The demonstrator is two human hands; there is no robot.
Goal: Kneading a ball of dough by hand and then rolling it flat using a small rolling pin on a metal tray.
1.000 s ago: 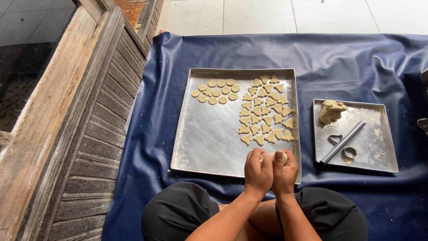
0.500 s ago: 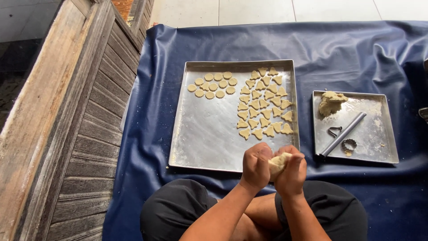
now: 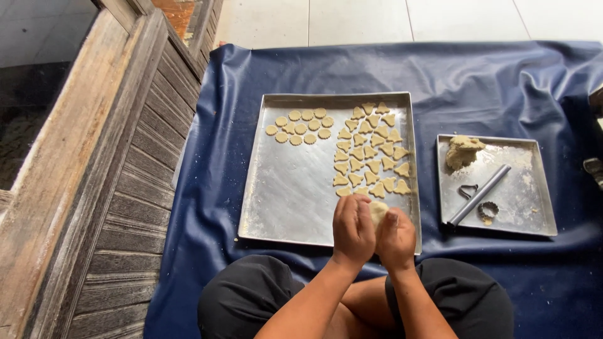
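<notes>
Left hand [image 3: 353, 228] and right hand [image 3: 396, 238]: lower centre of the frame, pressed together, fingers curled round a pale dough piece [image 3: 378, 211] held between the palms; only its top edge shows.

Large baking tray [image 3: 292, 188]: directly beyond the hands, its near edge partly covered by them. Round cut-outs [image 3: 299, 125] in two rows at its upper left; shaped cut-outs [image 3: 372, 150] packed along its right side, the nearest ones just above the hands. Centre and left of tray bare.

Small tray [image 3: 534, 201]: right of frame, apart from the large tray. Holds a dough lump [image 3: 463, 151] at its upper left, a metal rolling rod [image 3: 480, 194] lying diagonally, and two cutters [image 3: 476, 201] either side of the rod.

Blue cloth [image 3: 502, 81]: under both trays, creased.

Wooden slatted frame [image 3: 119, 169]: left edge of frame.
</notes>
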